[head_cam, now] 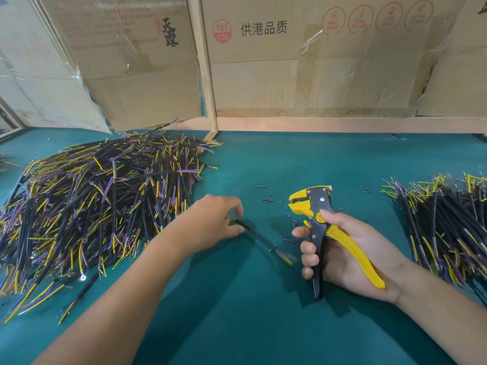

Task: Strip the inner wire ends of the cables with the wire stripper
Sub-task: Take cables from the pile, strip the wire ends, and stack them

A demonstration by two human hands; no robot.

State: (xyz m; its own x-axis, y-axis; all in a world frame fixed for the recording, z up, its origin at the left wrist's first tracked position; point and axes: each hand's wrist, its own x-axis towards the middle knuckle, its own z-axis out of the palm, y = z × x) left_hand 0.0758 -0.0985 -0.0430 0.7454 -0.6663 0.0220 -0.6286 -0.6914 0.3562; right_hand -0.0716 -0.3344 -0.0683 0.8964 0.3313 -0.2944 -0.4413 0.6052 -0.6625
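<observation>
Head view: landmark = wire stripper (320,227), yellow and black, held upright-ish over the teal table (237,312), head pointing away from the person, yellow mouth facing left.

Right hand (350,254) wrapped around the stripper handles: fingers curled over the black handle, thumb up by the pivot, yellow handle lying across the palm. Handles look spread, not squeezed.

Left hand (216,219) is left of the stripper, fingertips pinching the far end of one black cable (259,239). That cable runs diagonally from the pinch down toward the stripper's black handle; its near end, with the coloured inner wires, is motion-blurred just left of the right-hand fingers. Can't tell whether that end touches the table.

Big pile of black cables (100,204) with yellow and purple inner wires sits well left of the stripper, behind the left forearm. Second pile (442,227) to the stripper's right, just beyond the right wrist.

Small insulation offcuts (268,200) scattered on the table around and left of the stripper head.

Cardboard boxes (303,61) stand behind the stripper along the table's back edge.
</observation>
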